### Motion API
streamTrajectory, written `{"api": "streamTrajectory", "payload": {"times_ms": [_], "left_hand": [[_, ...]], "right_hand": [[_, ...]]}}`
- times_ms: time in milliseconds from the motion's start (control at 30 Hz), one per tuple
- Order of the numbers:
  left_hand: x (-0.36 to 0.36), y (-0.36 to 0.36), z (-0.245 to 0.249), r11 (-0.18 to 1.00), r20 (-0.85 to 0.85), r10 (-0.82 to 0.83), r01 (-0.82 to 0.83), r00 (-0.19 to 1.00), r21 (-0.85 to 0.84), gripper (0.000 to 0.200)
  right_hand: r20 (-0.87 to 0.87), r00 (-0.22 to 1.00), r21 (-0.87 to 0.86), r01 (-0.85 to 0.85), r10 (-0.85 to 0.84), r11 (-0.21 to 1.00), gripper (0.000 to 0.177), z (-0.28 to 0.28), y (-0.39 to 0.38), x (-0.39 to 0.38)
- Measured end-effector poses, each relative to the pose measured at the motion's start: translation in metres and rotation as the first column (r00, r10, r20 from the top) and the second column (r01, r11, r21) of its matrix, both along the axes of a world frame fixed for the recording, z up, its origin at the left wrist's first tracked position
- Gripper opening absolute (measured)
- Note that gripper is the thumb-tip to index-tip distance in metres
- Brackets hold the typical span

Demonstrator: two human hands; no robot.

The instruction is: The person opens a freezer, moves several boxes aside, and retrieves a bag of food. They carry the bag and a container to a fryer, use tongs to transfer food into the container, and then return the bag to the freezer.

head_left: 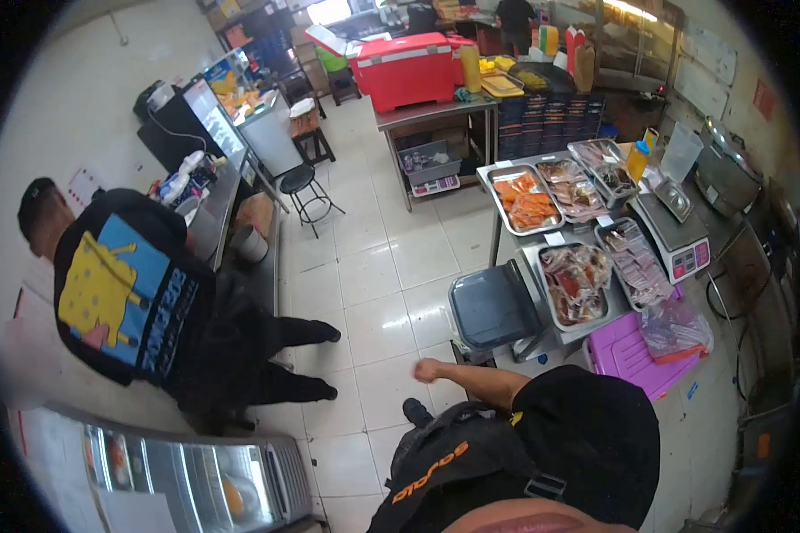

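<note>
My right hand (428,370) hangs in front of my body over the tiled floor, fingers curled in and nothing visible in it. Closest to it is a dark grey lidded bin (492,306), apart from the hand. Beyond the bin, a metal table carries several steel trays. One holds orange pieces of food (526,202); others hold plastic-wrapped packs of meat (576,277) and stacked flat packs (633,258). A weighing scale (673,235) stands beside them. My left hand is out of view.
A person in a black shirt (133,293) stands at the left counter. A glass-fronted fridge (231,484) is at lower left, a black stool (300,182) ahead. A red cooler box (406,73) sits on a farther table. A purple lid (627,355) lies at right.
</note>
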State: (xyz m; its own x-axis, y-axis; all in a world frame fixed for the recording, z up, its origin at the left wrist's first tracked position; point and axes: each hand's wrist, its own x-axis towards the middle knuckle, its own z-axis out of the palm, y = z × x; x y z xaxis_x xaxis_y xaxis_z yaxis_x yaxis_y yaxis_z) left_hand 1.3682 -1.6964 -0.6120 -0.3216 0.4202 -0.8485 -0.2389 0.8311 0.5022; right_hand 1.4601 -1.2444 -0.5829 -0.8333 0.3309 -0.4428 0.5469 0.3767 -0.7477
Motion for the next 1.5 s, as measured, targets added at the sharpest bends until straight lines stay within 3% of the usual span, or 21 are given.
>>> {"api": "streamTrajectory", "payload": {"times_ms": [67, 100, 133, 167, 200, 267, 300, 400, 433, 533, 633, 733, 800, 867, 1000, 1067, 1133, 1200, 1333, 1367, 1500], "left_hand": [[-0.070, 0.048, -0.005, 0.996, -0.008, -0.072, 0.073, 0.997, 0.052, 0.030], [-0.112, 0.076, -0.008, 0.988, -0.010, -0.117, 0.118, 0.993, 0.101, 0.030], [-0.156, 0.107, -0.008, 0.972, -0.018, -0.167, 0.168, 0.986, 0.164, 0.030], [-0.196, 0.142, -0.008, 0.955, -0.009, -0.207, 0.204, 0.978, 0.215, 0.030], [-0.238, 0.183, -0.010, 0.900, 0.006, -0.298, 0.279, 0.955, 0.334, 0.030], [-0.274, 0.278, 0.005, 0.999, -0.042, -0.032, 0.033, 0.999, 0.023, 0.019], [-0.293, 0.326, 0.023, 0.995, -0.045, -0.074, 0.077, 0.996, 0.067, 0.021], [-0.335, 0.468, 0.062, 0.983, -0.066, -0.139, 0.146, 0.988, 0.114, 0.024], [-0.343, 0.511, 0.067, 0.982, -0.082, -0.155, 0.163, 0.984, 0.100, 0.023], [-0.362, 0.622, 0.060, 0.967, -0.056, -0.207, 0.212, 0.977, 0.138, 0.021], [-0.366, 0.705, 0.035, 0.957, 0.074, -0.278, 0.270, 0.958, 0.104, 0.023], [-0.352, 0.794, 0.068, 0.852, 0.060, -0.515, 0.518, 0.855, -0.079, 0.026], [-0.361, 0.845, 0.062, 0.883, 0.042, -0.468, 0.468, 0.883, -0.010, 0.030], [-0.360, 0.891, 0.069, 0.907, -0.005, -0.421, 0.421, 0.907, -0.008, 0.030], [-0.381, 0.974, 0.025, 0.844, 0.121, -0.512, 0.524, 0.851, -0.115, 0.028], [-0.400, 1.012, -0.011, 0.577, 0.058, -0.817, 0.808, 0.574, 0.123, 0.027], [-0.394, 1.067, -0.022, 0.535, 0.058, -0.845, 0.841, 0.531, 0.087, 0.026], [-0.364, 1.126, -0.030, 0.734, 0.113, -0.636, 0.643, 0.764, -0.217, 0.025], [-0.331, 1.273, -0.045, 0.639, 0.180, -0.720, 0.741, 0.670, -0.206, 0.023], [-0.309, 1.309, -0.046, 0.617, 0.202, -0.735, 0.762, 0.647, -0.198, 0.023], [-0.217, 1.498, -0.034, 0.030, 0.072, -0.997, 0.979, 0.015, 0.203, 0.018]], "right_hand": [[0.137, 0.990, -0.012, 0.035, -0.033, 0.999, 0.017, -0.041, 0.024, 0.042], [0.154, 0.967, -0.251, 0.237, -0.203, 0.939, 0.017, -0.044, 0.032, 0.074], [0.164, 0.820, -0.739, 0.471, -0.548, 0.483, 0.017, -0.033, 0.036, 0.111], [0.274, 0.652, -0.895, 0.442, -0.707, 0.061, 0.018, -0.018, 0.040, 0.129], [0.355, 0.563, -0.903, 0.415, -0.746, -0.116, 0.019, -0.010, 0.046, 0.136], [0.428, 0.616, -0.613, 0.736, -0.661, 0.288, 0.015, -0.046, 0.084, 0.101], [0.467, 0.622, -0.388, 0.782, -0.628, 0.487, 0.013, -0.064, 0.113, 0.087], [0.507, 0.331, -0.406, 0.906, -0.796, 0.118, 0.020, -0.056, 0.157, 0.054], [0.521, 0.341, -0.559, 0.829, -0.783, -0.011, 0.018, -0.064, 0.175, 0.050], [0.492, 0.188, -0.484, 0.871, -0.850, -0.087, 0.023, -0.040, 0.220, 0.020], [0.336, 0.431, -0.699, 0.710, -0.837, 0.086, 0.015, -0.171, 0.275, 0.023], [0.504, 0.221, -0.526, 0.846, -0.835, -0.093, 0.019, -0.100, 0.390, -0.002], [0.406, 0.140, -0.449, 0.891, -0.903, -0.063, 0.018, -0.018, 0.455, -0.027], [0.289, 0.293, -0.585, 0.807, -0.911, 0.075, 0.020, 0.007, 0.529, -0.031], [0.120, 0.119, -0.712, 0.702, -0.986, -0.002, 0.018, 0.094, 0.654, -0.046], [0.092, 0.059, -0.713, 0.700, -0.994, -0.024, 0.020, 0.111, 0.709, -0.045], [0.094, 0.033, -0.717, 0.696, -0.995, -0.045, 0.021, 0.116, 0.756, -0.038], [0.127, 0.040, -0.720, 0.691, -0.991, -0.065, 0.024, 0.113, 0.792, -0.023], [0.306, 0.124, -0.627, 0.773, -0.944, -0.102, 0.023, 0.112, 0.851, 0.028], [0.257, 0.061, -0.601, 0.791, -0.965, -0.110, 0.023, 0.122, 0.865, 0.047], [0.114, -0.211, -0.541, 0.806, -0.971, -0.239, 0.025, 0.124, 0.896, 0.117]]}}
